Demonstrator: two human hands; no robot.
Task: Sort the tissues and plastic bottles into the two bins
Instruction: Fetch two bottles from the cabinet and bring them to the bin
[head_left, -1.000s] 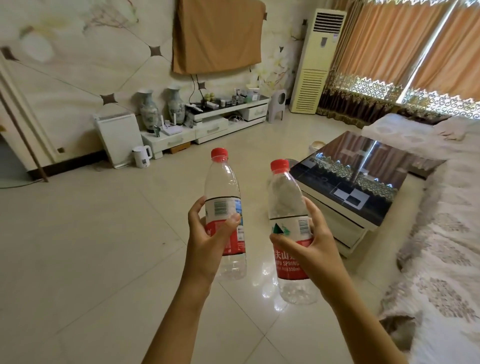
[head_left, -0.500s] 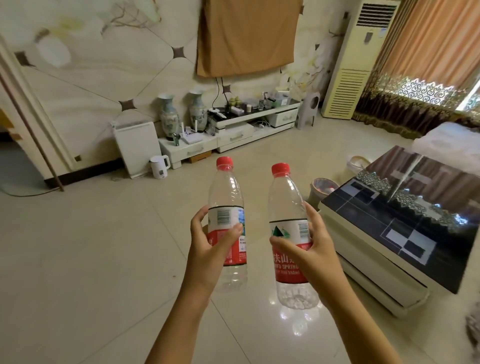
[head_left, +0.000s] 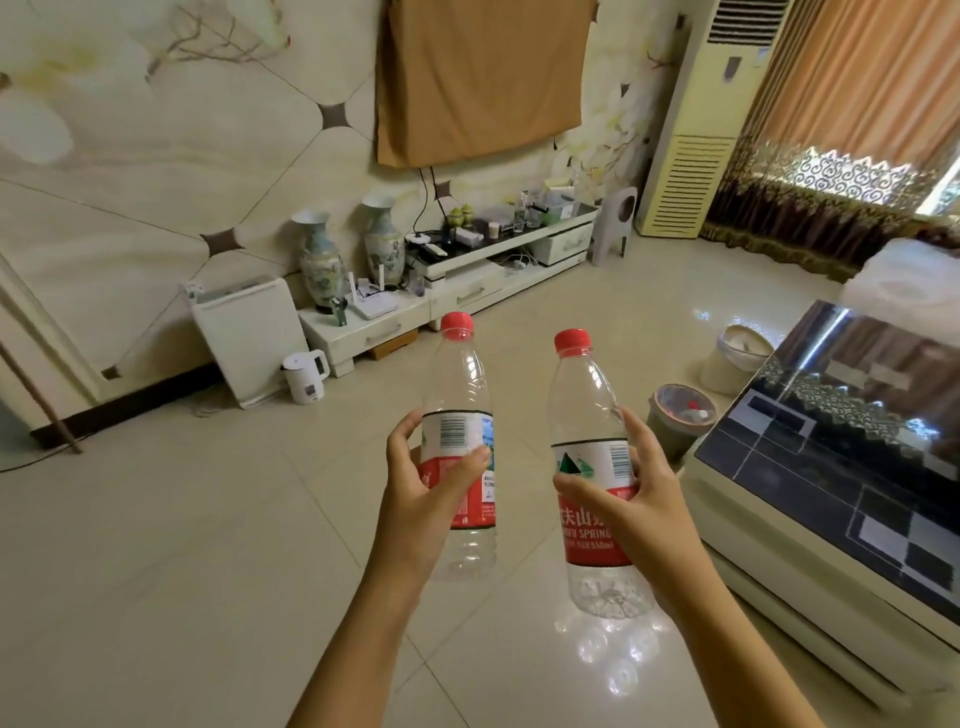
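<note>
One dark glass-topped counter (head_left: 831, 467) stands at right. Two bins sit on the floor beside it: a pale bin (head_left: 737, 364) and a dark bin (head_left: 675, 431). Two red-capped plastic bottles are held upright above the floor, the left bottle (head_left: 462, 395) in the left hand (head_left: 431, 493) grip, the right bottle (head_left: 587, 415) in the right hand (head_left: 634, 504) grip.

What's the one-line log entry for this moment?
left hand: holds left bottle | right hand: holds right bottle | dark bin: bottle caps visible inside | light bin: beyond it
</note>
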